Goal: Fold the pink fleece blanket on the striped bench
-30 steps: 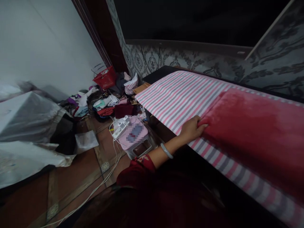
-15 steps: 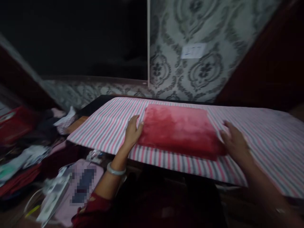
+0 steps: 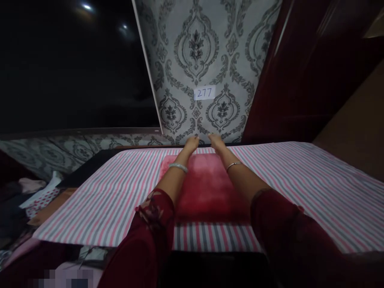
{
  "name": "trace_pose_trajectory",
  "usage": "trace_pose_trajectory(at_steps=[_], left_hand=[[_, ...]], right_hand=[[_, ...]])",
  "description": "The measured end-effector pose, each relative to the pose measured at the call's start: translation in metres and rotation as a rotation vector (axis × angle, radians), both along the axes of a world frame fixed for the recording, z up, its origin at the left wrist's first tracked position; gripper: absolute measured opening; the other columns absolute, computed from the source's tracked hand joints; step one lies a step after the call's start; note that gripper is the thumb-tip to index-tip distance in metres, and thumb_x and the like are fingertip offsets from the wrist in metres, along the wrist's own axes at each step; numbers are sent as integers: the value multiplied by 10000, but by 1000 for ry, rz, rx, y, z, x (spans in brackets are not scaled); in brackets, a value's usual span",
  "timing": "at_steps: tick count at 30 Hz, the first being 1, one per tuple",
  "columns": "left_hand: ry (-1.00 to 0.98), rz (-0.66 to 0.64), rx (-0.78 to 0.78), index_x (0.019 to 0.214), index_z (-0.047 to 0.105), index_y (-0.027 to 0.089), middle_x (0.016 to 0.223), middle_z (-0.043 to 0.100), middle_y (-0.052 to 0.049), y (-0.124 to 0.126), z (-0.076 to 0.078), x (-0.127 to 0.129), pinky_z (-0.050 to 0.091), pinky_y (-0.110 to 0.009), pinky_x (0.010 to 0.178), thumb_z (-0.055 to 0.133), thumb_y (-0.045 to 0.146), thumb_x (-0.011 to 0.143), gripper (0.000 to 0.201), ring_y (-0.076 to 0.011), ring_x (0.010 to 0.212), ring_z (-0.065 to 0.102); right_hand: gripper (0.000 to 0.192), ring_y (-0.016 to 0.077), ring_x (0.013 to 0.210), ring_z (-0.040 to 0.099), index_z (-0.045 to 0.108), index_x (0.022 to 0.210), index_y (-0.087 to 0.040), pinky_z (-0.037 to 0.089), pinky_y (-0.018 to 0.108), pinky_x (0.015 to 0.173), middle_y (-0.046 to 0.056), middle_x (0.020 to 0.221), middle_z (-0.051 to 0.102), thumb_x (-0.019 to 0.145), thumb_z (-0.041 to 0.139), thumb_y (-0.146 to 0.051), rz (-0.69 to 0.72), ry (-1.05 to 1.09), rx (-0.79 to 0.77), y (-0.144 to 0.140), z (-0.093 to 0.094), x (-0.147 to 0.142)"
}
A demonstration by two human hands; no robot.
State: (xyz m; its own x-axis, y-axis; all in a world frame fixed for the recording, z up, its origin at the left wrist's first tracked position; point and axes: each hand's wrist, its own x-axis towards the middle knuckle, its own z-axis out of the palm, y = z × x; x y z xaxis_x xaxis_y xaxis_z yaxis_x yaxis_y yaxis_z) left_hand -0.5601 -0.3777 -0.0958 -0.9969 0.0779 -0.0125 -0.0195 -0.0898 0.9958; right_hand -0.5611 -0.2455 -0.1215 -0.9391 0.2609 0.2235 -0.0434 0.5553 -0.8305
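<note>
A red and pink folded cloth (image 3: 207,192), soft and plush-looking, lies flat on a striped pink, grey and white cover (image 3: 114,192). Both my arms stretch forward over it. My left hand (image 3: 191,144) is past the cloth's far edge, fingers extended, with nothing visible in it. Close beside it on the right, my right hand (image 3: 216,142) is held the same way, also with nothing visible in it. A narrow gap separates the two hands. My forearms hide the cloth's left and right sides.
Behind the table stands a patterned wall with a paper (image 3: 204,93) marked 277. A large dark screen (image 3: 75,72) fills the upper left. A dark red panel (image 3: 288,80) rises at right. Clothes (image 3: 18,208) are heaped at lower left.
Both hands have moved from the cloth's two sides to beyond its far edge and come closer together. The view has turned right, and the cloth now sits squarely before me.
</note>
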Motion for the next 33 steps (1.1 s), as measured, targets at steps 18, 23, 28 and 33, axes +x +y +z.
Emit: trace_pose_trajectory(at_steps=[18, 23, 28, 33], left_hand=[[-322, 8, 991, 1113, 555, 142, 1352, 606, -211, -32, -98, -35, 599, -396, 892, 397, 277, 977, 248, -294, 1281, 596], [-275, 80, 1062, 1260, 507, 148, 1434, 549, -213, -44, -94, -38, 597, -421, 911, 380, 199, 951, 338, -291, 1298, 583], [-161, 215, 1099, 1317, 485, 173, 1442, 551, -186, -76, -88, -44, 598, -423, 907, 333, 186, 951, 396, -256, 1259, 615], [-166, 293, 1083, 1378, 439, 207, 1459, 538, -178, -93, -91, -48, 586, -455, 918, 279, 172, 945, 463, -227, 1222, 636]], right_hand=[[641, 177, 1124, 619, 288, 1490, -255, 579, 395, 875, 143, 1380, 497, 979, 267, -640, -121, 165, -1738, 15, -98, -14], [555, 167, 1085, 627, 441, 1331, -284, 610, 392, 814, 107, 1341, 518, 979, 209, -645, -164, 176, -1746, 17, -100, -14], [552, 181, 1052, 624, 511, 1191, -271, 621, 408, 776, 101, 1223, 566, 976, 162, -641, -153, 190, -1719, 24, -105, -15], [554, 169, 1000, 640, 525, 1153, -244, 621, 352, 706, 107, 1202, 577, 988, 167, -633, -158, 206, -1788, 24, -100, -9]])
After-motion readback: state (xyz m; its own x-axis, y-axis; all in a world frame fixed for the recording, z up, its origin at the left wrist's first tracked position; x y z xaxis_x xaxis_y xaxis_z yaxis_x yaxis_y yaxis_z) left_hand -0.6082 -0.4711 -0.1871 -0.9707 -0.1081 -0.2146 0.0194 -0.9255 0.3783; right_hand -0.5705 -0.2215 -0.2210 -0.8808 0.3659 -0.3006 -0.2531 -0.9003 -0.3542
